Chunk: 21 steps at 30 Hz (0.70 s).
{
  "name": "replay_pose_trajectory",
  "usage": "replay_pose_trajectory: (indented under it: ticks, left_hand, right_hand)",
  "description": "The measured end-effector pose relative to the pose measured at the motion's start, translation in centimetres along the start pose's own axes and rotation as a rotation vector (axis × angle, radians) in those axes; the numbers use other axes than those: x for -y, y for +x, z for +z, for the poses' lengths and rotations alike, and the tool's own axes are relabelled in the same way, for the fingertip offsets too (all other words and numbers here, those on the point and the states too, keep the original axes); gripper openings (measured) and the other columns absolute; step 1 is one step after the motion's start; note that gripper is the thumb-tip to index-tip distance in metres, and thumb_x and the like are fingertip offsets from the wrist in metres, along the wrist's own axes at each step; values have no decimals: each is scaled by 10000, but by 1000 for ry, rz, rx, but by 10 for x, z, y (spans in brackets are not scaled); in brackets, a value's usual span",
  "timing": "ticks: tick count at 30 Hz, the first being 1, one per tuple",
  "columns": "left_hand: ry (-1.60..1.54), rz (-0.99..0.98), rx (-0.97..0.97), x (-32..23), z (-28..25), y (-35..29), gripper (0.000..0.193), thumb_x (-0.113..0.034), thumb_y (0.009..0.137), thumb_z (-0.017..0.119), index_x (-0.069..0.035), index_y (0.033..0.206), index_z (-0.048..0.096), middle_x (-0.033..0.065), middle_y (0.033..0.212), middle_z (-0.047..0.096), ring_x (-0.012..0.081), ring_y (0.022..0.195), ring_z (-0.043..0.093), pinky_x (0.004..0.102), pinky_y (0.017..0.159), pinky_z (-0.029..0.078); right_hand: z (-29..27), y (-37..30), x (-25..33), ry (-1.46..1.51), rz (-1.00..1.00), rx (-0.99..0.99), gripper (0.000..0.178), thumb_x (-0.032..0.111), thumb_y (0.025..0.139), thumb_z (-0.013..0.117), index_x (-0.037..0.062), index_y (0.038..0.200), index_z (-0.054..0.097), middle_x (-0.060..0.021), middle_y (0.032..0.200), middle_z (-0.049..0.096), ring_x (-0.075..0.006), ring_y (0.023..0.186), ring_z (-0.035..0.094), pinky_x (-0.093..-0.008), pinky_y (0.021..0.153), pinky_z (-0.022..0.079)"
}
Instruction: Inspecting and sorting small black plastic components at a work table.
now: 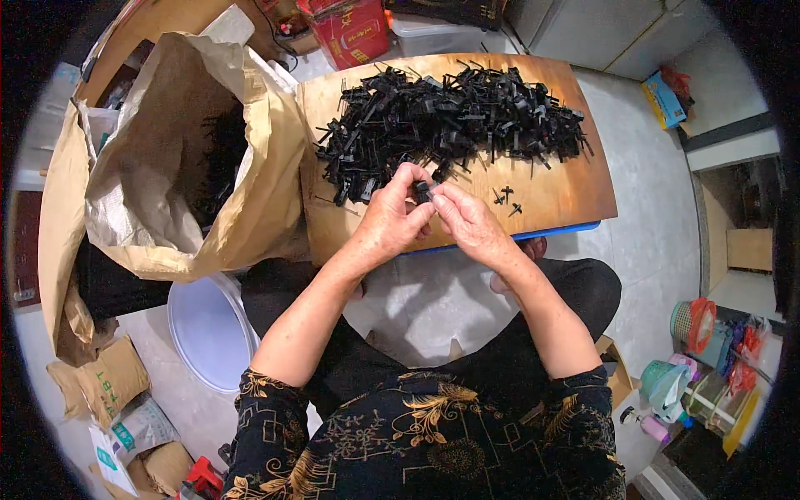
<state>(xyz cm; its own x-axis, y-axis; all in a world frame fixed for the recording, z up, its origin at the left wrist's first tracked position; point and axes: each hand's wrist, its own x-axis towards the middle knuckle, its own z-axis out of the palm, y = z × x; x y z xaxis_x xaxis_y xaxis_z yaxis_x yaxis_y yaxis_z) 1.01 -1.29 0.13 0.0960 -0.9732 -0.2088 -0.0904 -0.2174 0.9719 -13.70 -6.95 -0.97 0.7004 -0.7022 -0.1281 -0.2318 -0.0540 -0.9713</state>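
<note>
The left hand [390,218] has its grip clamped on a small black plastic part [422,192], thumb and fingers curled around it. The right hand [468,223] meets it there, its grip pinched together on the part's right side; the fingertips hide some of the contact. The part is held above the near edge of the wooden table [567,196], just in front of a broad heap of black plastic pieces [454,112] with thin stems. To the right of the hands, 3 small black cross-shaped pieces [516,209] lie apart from the heap. Left of the table stands an open tan woven sack [271,179] with black pieces inside; near it is a round whitish tub [208,333].
</note>
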Motion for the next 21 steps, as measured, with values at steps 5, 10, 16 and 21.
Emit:
replay_pose_trajectory:
  ticks: [5,10,16,21]
  left_hand:
    - [255,113,-108,16,4,3,251,-28,787,561,-53,999,428,98,616,523,169,513,558,314,477,438]
    - [408,253,-212,14,6,3,264,-17,777,584,-58,996,442,95,615,506,162,542,524,297,512,431]
    - [-328,88,-99,-2,-1,8,249,-14,833,524,-57,1066,449,36,753,562,97,589,551,212,486,440]
    - [-807,-44,47,-9,-7,-4,342,-67,875,477,-84,1212,421,89,845,588,136,617,588,200,518,470]
  right_hand:
    - [9,5,-15,-62,-58,-77,210,207,933,432,20,952,524,-73,690,495,-174,632,488,-299,575,398]
    - [14,10,-23,-45,-107,-113,208,217,948,413,36,920,513,19,638,432,-74,566,401,-236,519,354]
    - [8,10,-19,278,-252,-133,231,237,952,413,45,1068,467,4,714,500,-53,537,412,-185,489,346]
    - [-9,-7,-6,393,22,-77,230,237,928,478,47,1056,492,-31,775,582,-25,447,406,-155,399,321]
